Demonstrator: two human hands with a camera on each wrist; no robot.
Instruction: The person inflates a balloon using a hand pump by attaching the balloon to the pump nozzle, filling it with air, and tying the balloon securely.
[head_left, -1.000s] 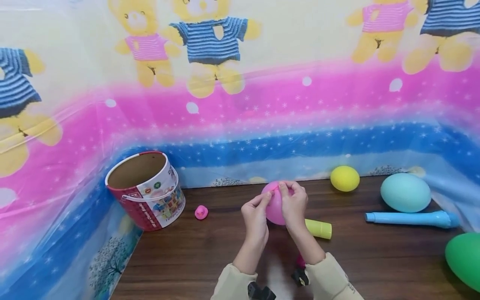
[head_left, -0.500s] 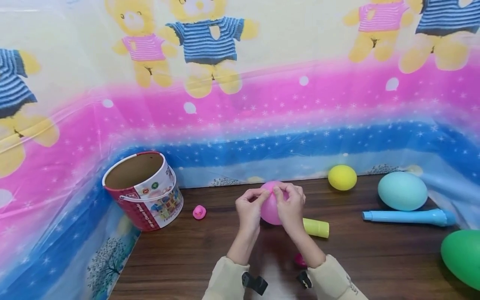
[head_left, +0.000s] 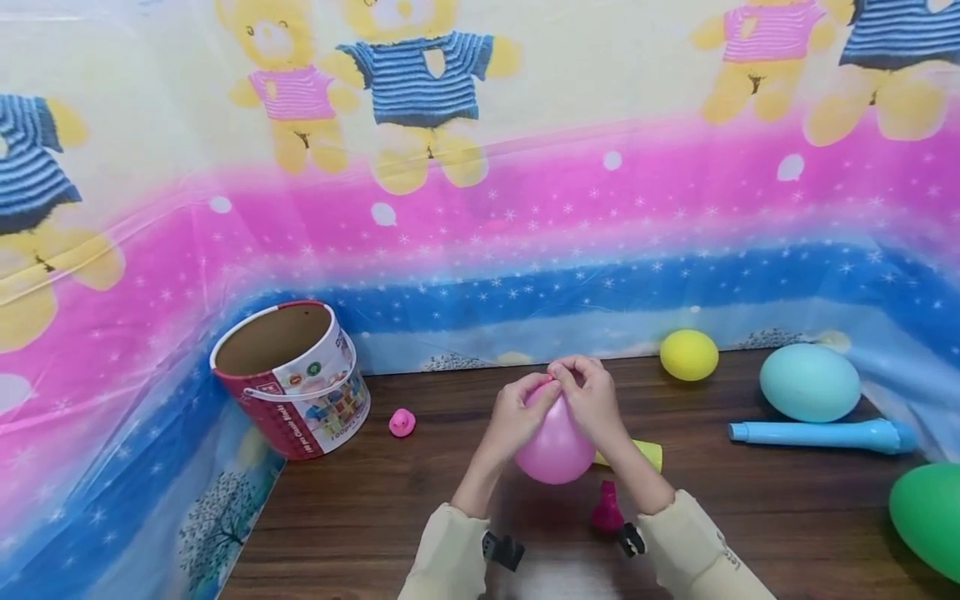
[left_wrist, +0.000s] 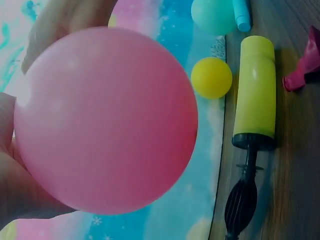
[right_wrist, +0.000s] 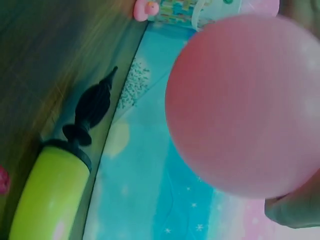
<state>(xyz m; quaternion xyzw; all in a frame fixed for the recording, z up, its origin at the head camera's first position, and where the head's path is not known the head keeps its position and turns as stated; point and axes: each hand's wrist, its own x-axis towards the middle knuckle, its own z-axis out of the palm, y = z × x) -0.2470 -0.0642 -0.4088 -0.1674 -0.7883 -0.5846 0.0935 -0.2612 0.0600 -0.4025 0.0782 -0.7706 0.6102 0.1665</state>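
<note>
A small inflated pink balloon (head_left: 555,450) hangs below both hands, its neck uppermost. My left hand (head_left: 519,410) pinches the neck from the left with thumb and fingers. From the right, my right hand (head_left: 591,402) pinches the same neck. The balloon's round body fills much of the left wrist view and hides most of the fingers there. Beneath the right forearm lies a yellow-green balloon pump (left_wrist: 256,90) with a black nozzle. A deflated magenta balloon (head_left: 607,507) rests on the table nearer the person.
A cardboard block bucket (head_left: 307,383) and a pink toy duck (head_left: 402,423) stand left. To the right are a yellow balloon (head_left: 689,356), a turquoise balloon (head_left: 810,382), a blue tube-shaped toy (head_left: 817,434) and a green balloon (head_left: 930,518). Printed cloth (head_left: 480,292) backs the wooden table.
The pink balloon has swung from behind the hands to below them, toward the person. Both hands keep pinching its neck with shifted fingers. The deflated magenta balloon now shows more fully.
</note>
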